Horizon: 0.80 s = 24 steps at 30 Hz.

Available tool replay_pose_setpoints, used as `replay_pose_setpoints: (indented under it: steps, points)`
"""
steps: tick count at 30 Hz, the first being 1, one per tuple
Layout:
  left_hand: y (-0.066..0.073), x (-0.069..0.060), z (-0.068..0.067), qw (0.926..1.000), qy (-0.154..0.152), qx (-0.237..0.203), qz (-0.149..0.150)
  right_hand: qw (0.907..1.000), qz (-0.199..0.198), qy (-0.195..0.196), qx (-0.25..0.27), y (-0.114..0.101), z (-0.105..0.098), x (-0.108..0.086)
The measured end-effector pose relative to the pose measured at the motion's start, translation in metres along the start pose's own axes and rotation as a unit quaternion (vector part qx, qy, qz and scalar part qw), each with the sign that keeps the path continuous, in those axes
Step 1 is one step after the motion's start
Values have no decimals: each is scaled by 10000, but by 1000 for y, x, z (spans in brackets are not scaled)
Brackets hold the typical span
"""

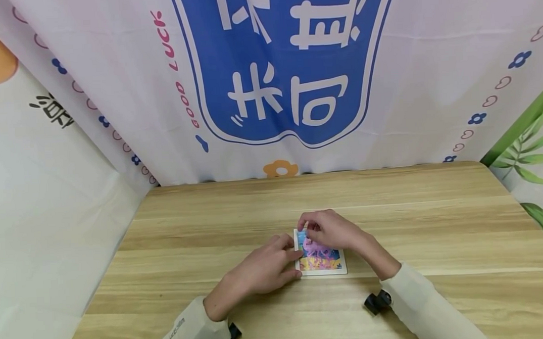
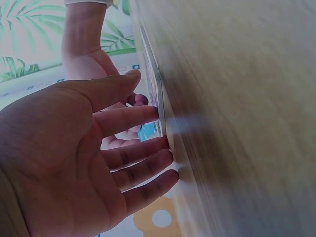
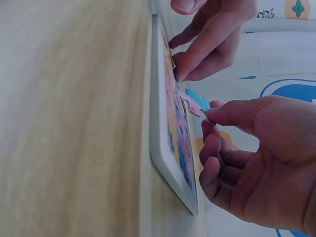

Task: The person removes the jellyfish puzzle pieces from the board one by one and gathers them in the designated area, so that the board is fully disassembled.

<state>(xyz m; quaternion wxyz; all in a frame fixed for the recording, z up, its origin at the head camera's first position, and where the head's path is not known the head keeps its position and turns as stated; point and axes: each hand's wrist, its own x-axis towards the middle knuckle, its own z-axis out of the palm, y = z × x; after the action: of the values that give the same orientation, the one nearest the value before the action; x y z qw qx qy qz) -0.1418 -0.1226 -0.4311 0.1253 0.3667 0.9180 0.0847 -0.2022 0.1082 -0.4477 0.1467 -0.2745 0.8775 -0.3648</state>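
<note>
One piece (image 3: 194, 106) the right hand (image 3: 259, 160) pinches shows clearly only from right wrist.

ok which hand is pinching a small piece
The right hand: it pinches the small pink piece between thumb and finger, while the left hand touches the picture board.

A person's left forearm (image 1: 192, 325) is slanting up from the frame's lower left, the left hand (image 1: 268, 266) resting near center, its fingers (image 2: 131, 117) extending rightward. From the lower right, the right forearm (image 1: 425, 302) is angling upward, the right hand (image 1: 333, 230) arching just above, thumb (image 3: 237, 113) and fingertip pinching together, other fingers curling toward the palm.
</note>
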Motion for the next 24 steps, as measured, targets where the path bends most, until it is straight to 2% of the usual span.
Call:
replay_pose_setpoints:
  steps: [4,12,24]
  points:
    - [-1,-1,1,10000,45,64,32,9992,-36,41,393,6,-2,-1]
    - [0,-1,2,10000,93,18,18,9946,180,53,1022,18,-13,-7]
    - [2,-1,1,9999,70,-31,-72,9923,351,206,1171,35,-32,-19]
